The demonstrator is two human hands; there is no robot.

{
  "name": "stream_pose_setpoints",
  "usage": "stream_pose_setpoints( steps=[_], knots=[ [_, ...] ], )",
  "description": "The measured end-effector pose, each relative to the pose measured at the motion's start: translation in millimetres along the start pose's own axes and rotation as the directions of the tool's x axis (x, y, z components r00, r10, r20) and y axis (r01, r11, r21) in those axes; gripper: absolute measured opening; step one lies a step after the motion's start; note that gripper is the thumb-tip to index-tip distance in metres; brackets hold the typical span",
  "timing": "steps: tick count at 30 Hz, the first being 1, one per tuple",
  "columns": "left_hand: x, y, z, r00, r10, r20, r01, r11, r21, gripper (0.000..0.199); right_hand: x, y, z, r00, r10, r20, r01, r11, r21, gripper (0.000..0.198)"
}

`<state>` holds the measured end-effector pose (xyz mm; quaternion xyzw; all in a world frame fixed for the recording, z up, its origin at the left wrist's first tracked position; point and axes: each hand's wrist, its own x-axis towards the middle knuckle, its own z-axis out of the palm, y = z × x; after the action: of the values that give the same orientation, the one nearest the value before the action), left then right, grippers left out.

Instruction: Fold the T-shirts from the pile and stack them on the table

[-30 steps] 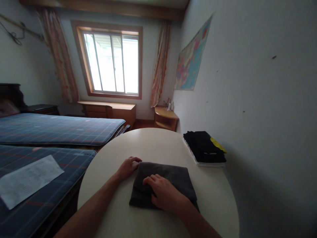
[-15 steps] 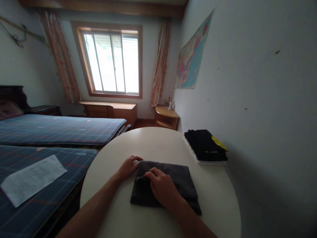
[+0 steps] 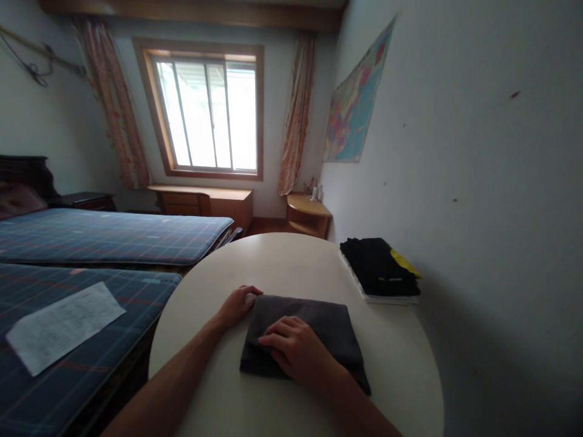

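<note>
A dark grey folded garment point(image 3: 323, 318) lies flat on the round white table point(image 3: 273, 267) in front of me. At its far left corner, the thumb and fingertips of my left hand point(image 3: 237, 304) come together on the cloth's edge. My right hand point(image 3: 294, 346) rests on top of the garment, left of its middle, with fingers extended and slightly bent over the fabric. Part of the garment is hidden beneath the right hand and forearm.
A stack of folded black clothes point(image 3: 378, 267) with a yellow patch sits at the table's right edge, by the wall. Left of the table are beds with plaid mattresses point(image 3: 136, 240); a sheet of paper point(image 3: 68, 328) lies on the nearer one. A desk point(image 3: 228, 194) stands under the window.
My right hand has slid a little toward me over the garment, its fingers now flatter. The left hand stays at the corner. The view has shifted very slightly.
</note>
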<state>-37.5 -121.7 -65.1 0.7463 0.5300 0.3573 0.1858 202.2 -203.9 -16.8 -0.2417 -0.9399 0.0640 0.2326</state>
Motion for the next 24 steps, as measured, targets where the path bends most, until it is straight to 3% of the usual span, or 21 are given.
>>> stream_pose_setpoints(
  steps=[4,9,14,20,22,24],
  knots=[
    [0.9,-2.6,1.4,1.0,0.006,-0.007,-0.006,1.0,-0.019,0.027,-2.1,-1.2,7.3,0.996,0.048,0.078,-0.049,0.999,0.015,0.022],
    [0.7,-5.7,2.6,0.998,0.065,-0.005,-0.065,0.995,-0.074,0.03,-2.0,-3.4,6.7,0.998,0.052,0.037,-0.055,0.995,0.082,0.027],
    [2.2,-6.7,1.6,0.999,0.051,-0.001,-0.05,0.994,-0.1,0.029,-4.2,-1.7,7.1,0.992,0.081,0.099,-0.094,0.985,0.141,0.027],
    [13.9,23.8,2.6,0.979,0.156,-0.131,-0.16,0.987,-0.022,0.029,-5.0,-5.7,3.3,0.986,0.12,0.117,-0.151,0.94,0.306,0.029],
    [12.2,42.2,9.6,0.982,0.18,-0.055,-0.177,0.983,0.05,0.032,-3.2,-5.7,-2.4,0.983,0.139,0.121,-0.176,0.908,0.38,0.02],
    [4.6,57.9,19.5,0.981,0.178,0.083,-0.189,0.97,0.152,0.039,-1.9,-0.4,-9.9,0.968,0.239,0.072,-0.248,0.885,0.393,0.029]
  ],
)
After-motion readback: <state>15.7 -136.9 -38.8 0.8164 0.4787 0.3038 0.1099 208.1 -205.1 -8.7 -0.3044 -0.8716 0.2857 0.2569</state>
